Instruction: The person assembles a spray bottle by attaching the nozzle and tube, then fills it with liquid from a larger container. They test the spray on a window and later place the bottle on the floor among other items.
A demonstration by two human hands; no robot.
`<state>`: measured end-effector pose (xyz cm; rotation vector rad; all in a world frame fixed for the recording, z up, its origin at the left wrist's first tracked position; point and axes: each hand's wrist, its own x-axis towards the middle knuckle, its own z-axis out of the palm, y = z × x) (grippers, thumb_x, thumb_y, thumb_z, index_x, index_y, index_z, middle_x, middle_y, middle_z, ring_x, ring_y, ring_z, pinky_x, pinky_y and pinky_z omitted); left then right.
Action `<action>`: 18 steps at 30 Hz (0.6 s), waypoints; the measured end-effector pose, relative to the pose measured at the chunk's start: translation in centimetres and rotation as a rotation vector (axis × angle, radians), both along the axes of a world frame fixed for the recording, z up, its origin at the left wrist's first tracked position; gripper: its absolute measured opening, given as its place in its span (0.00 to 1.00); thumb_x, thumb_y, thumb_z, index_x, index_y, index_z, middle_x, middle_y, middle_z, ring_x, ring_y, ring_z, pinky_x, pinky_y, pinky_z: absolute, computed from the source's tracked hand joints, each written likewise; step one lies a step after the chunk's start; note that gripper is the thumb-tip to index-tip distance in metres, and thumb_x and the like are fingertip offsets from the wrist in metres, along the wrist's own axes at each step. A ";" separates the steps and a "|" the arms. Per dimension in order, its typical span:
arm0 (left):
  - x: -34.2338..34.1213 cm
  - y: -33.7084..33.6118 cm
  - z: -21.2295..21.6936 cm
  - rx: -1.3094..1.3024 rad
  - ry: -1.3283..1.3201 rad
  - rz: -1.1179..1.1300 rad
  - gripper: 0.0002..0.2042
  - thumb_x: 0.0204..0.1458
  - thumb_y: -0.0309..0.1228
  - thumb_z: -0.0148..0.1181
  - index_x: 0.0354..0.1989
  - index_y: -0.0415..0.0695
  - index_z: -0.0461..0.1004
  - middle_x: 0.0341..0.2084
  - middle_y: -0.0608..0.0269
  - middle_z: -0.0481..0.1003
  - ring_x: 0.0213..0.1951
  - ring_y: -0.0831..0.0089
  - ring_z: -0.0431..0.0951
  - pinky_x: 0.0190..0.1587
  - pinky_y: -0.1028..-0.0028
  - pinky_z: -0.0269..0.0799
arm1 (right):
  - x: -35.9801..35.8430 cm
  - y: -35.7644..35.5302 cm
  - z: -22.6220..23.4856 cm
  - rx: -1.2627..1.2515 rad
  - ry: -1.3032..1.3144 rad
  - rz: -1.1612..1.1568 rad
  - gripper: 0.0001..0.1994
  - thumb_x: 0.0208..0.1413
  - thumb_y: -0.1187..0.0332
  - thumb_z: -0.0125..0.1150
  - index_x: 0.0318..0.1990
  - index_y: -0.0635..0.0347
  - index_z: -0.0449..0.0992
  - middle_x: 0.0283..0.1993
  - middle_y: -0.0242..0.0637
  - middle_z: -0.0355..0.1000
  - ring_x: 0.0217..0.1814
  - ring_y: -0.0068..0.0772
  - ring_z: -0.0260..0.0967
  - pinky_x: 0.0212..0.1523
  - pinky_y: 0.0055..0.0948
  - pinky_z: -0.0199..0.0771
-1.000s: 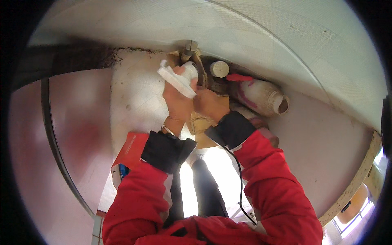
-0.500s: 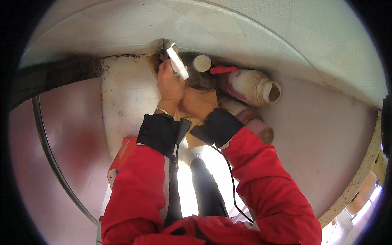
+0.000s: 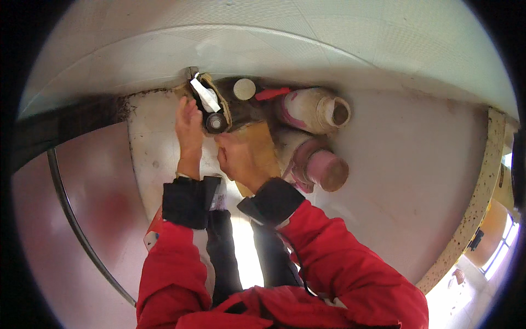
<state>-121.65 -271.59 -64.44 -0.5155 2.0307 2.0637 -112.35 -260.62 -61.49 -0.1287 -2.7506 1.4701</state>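
**Hands at the corner of a tiled room**

We look down into a tiled corner: pale glossy wall tiles (image 3: 307, 49) curve above us, and the floor (image 3: 416, 181) is a smooth pinkish surface with a grimy dark seam where it meets the wall. A speckled stone ledge (image 3: 482, 203) runs down the right side, and a thin dark hose or cable (image 3: 71, 219) arcs over the floor on the left.

Our left hand (image 3: 189, 129) reaches up with the fingers fairly straight and spread, the fingertips touching or just beside a small fitting in the corner, where a crumpled white strip (image 3: 205, 94), like tape or plastic wrap, hangs against a dark round cap (image 3: 215, 123). Whether the hand grips anything we cannot tell; it looks flat against the wall. Our right hand (image 3: 241, 159) is curled just beside it, lying on a tan, cardboard-like piece (image 3: 263, 145); whether it clamps that piece is hidden by the knuckles. We judge that the two hands sit close together because the fitting is low and tucked deep in the corner.

Two pink-stained plastic bottles lie on their sides nearby: the upper bottle (image 3: 315, 109) shows an open mouth, the lower bottle (image 3: 323, 167) has a blunt pink end. A small round white lid (image 3: 244, 88) and a red strip (image 3: 273, 94) lie behind them. Our sleeves are red with black cuffs.
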 end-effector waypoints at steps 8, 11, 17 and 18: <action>-2.2 1.0 1.0 0.037 -0.162 0.061 0.27 0.54 0.38 0.62 0.59 0.37 0.66 0.49 0.61 0.73 0.52 0.71 0.71 0.54 0.73 0.64 | 7.6 -0.8 1.5 -0.134 -0.275 -0.081 0.13 0.49 0.77 0.55 0.43 0.63 0.76 0.36 0.51 0.73 0.34 0.51 0.73 0.38 0.42 0.73; -1.1 0.1 0.6 -0.025 -0.369 0.101 0.26 0.54 0.43 0.63 0.55 0.39 0.69 0.46 0.63 0.74 0.50 0.71 0.72 0.52 0.71 0.63 | 10.1 -0.8 1.3 -0.115 -0.322 -0.087 0.13 0.50 0.75 0.55 0.44 0.63 0.76 0.37 0.50 0.74 0.33 0.47 0.73 0.38 0.41 0.72; -2.0 0.2 1.3 -0.045 -0.265 0.044 0.33 0.53 0.54 0.59 0.60 0.44 0.65 0.51 0.60 0.70 0.54 0.65 0.69 0.52 0.65 0.61 | 14.0 0.2 0.8 -0.162 -0.473 -0.090 0.13 0.51 0.74 0.55 0.45 0.62 0.77 0.40 0.47 0.74 0.32 0.43 0.73 0.38 0.38 0.73; -2.5 0.5 1.3 -0.066 -0.254 0.016 0.33 0.53 0.55 0.60 0.60 0.44 0.65 0.52 0.61 0.70 0.54 0.65 0.69 0.53 0.65 0.61 | 14.4 0.2 0.8 -0.176 -0.469 -0.114 0.13 0.51 0.74 0.55 0.45 0.62 0.77 0.40 0.47 0.74 0.32 0.43 0.73 0.38 0.38 0.73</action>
